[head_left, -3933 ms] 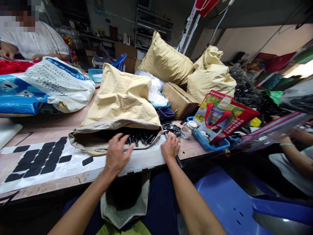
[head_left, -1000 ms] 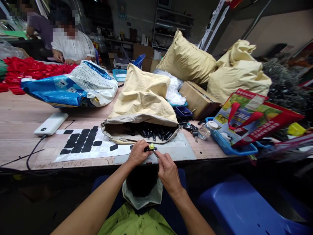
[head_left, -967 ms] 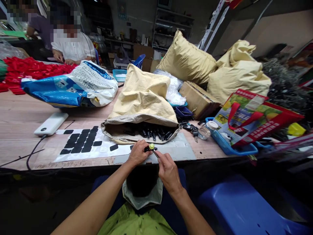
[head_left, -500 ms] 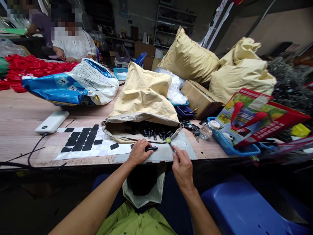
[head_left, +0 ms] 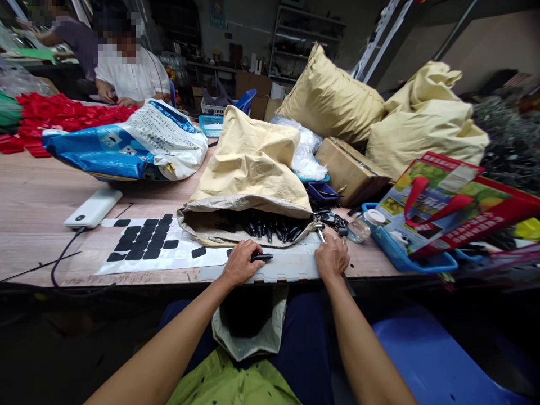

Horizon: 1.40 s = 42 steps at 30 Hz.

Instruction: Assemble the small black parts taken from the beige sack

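Observation:
My left hand rests on the grey board at the table's front edge, its fingers closed around a black tapered piece. Farther right, my right hand grips a small hammer whose metal head pokes out past the fingers. The hammer lies low over the board's right side. Just beyond both hands, a beige cloth sack opens toward me with several similar black pieces in its mouth. Below the table edge, another sack hangs open in my lap, its inside dark.
Left of the sack lies a white sheet with black rounded patches, near a white power bank. A blue-and-white bag sits behind. At right are keys, a jar and a blue basket. Two people sit far left.
My right hand has moved right with the hammer and lowered it to the table, away from the black piece. My left hand keeps its hold in the same place.

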Tool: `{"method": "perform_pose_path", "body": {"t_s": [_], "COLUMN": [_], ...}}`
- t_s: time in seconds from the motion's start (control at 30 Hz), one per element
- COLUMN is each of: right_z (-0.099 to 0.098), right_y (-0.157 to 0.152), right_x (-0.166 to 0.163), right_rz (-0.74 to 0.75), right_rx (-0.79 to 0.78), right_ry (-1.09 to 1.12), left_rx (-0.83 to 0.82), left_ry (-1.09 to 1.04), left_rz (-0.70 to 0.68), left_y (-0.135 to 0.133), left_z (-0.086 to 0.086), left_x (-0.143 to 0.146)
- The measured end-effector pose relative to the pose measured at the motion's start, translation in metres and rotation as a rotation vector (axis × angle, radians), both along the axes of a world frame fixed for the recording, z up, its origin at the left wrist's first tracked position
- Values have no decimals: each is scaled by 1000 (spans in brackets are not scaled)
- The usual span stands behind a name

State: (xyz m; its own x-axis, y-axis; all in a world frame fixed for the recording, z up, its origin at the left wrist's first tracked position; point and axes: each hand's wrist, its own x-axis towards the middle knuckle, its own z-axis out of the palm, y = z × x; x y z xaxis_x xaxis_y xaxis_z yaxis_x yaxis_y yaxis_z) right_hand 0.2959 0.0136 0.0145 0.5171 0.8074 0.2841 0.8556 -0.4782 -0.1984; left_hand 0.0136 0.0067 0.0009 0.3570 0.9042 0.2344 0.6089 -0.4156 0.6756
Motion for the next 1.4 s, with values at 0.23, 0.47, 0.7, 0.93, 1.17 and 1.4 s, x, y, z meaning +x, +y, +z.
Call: {"method": "perform_pose_path", "body": {"t_s": [0.23, 0.47, 0.7, 0.93, 1.17, 1.4], "right_z": [-9, -11, -12, -14, -14, -11], "right_y": [-2, -2, -2, -2, -2, -3], "right_x": [-6, -6, -6, -4, -5, -6], "right_rz": [-8, -17, -20, -25, -14, -20], "right_rx": [36, 40, 58, 52, 50, 30], "right_ry": [-62, -80, -92, -90, -93, -78], "left_rx": [-8, 1, 23, 4, 10, 26], "left_ry": [-47, -43, -43, -61, -73, -84], "left_rz": [-19, -24, -14, -24, -3, -4], "left_y": [4, 3, 2, 1, 1, 1], "left_z": [-9, -10, -9, -9, -8, -8], "left_x": [-4, -5, -4, -4, -4, -3]}}
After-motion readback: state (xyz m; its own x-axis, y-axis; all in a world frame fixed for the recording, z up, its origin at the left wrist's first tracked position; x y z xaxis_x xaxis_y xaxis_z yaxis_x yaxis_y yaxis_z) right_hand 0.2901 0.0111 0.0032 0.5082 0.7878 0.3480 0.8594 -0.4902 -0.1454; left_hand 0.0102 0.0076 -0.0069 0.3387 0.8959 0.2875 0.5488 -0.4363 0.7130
